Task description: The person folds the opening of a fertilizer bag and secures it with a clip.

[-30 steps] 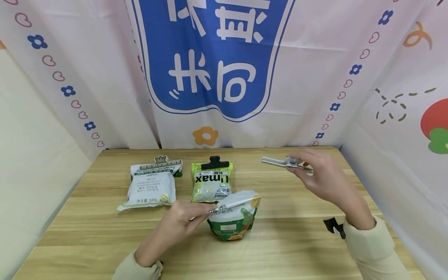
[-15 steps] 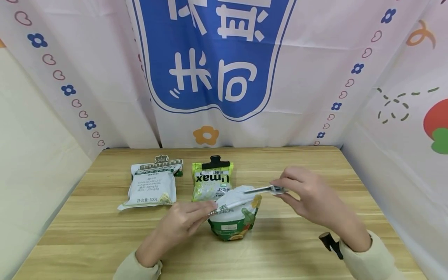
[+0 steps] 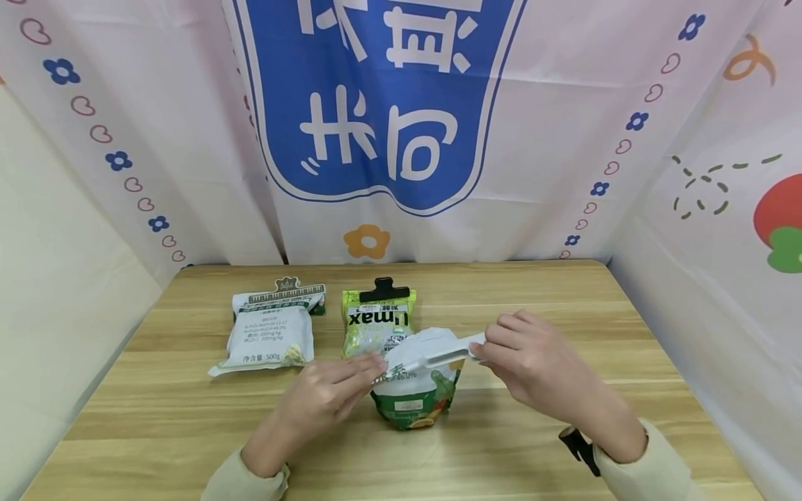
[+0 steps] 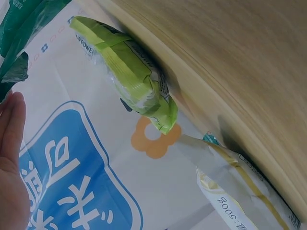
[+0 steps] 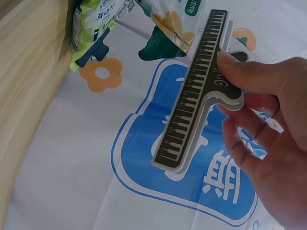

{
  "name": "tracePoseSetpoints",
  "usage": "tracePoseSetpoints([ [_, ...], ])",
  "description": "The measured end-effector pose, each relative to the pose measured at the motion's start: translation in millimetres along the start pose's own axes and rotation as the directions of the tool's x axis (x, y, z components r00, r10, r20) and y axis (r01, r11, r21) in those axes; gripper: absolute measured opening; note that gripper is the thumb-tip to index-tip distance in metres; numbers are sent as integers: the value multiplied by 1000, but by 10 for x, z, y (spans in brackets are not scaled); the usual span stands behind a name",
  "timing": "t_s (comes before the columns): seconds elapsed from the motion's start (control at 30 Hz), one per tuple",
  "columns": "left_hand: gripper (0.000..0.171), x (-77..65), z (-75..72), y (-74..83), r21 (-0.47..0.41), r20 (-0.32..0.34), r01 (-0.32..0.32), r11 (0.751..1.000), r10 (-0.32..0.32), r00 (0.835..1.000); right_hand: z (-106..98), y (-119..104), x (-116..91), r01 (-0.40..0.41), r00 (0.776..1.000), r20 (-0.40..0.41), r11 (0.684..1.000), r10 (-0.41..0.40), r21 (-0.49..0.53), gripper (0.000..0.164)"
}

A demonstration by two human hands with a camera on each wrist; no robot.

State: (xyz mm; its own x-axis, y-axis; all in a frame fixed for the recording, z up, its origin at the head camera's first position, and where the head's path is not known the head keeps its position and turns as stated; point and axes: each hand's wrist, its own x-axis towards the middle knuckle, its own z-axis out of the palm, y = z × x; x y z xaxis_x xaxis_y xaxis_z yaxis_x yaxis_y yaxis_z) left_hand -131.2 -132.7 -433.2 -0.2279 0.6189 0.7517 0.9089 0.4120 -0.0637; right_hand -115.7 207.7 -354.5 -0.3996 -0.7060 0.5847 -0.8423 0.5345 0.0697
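A white and green plastic bag (image 3: 407, 407) stands at the middle of the table with its top folded over. My left hand (image 3: 328, 390) pinches the left end of that fold between fingers and thumb. My right hand (image 3: 532, 362) grips the tabs of a bag clip (image 3: 447, 353), whose long bar lies close along the bag's folded top. In the right wrist view, the clip (image 5: 192, 91) shows a piano-keyboard pattern, and thumb and fingers squeeze its dark tab. The left wrist view has only the bag's green part (image 4: 24, 28) beside my fingers.
Behind the bag lies a lime-green bag (image 3: 376, 334) with a black clip (image 3: 383, 292) across its top. Left of it is a white bag (image 3: 269, 341) with another keyboard clip (image 3: 288, 292). A printed cloth (image 3: 532, 174) hangs behind the wooden table (image 3: 501, 452).
My right hand has brought the clip down and left, from beside the bag to its folded top. The left hand stays at the fold, its fingers lying flatter over it.
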Motion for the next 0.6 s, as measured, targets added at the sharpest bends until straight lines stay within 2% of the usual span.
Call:
tracePoseSetpoints([
  [0.1, 40, -1, 7, -3, 0, -2, -4, 1000, 4, 1000, 22, -8, 9, 23, 1000, 3, 1000, -23, 11, 7],
  [0.3, 39, -6, 12, -13, -13, -6, -10, 1000, 9, 1000, 79, -11, 64, 57, 998, 17, 996, -58, 73, 9],
  [0.6, 37, 12, 16, -13, -3, -15, -40, 999, 40, 999, 111, -27, 239, 68, 987, 138, 995, -77, 68, 15],
])
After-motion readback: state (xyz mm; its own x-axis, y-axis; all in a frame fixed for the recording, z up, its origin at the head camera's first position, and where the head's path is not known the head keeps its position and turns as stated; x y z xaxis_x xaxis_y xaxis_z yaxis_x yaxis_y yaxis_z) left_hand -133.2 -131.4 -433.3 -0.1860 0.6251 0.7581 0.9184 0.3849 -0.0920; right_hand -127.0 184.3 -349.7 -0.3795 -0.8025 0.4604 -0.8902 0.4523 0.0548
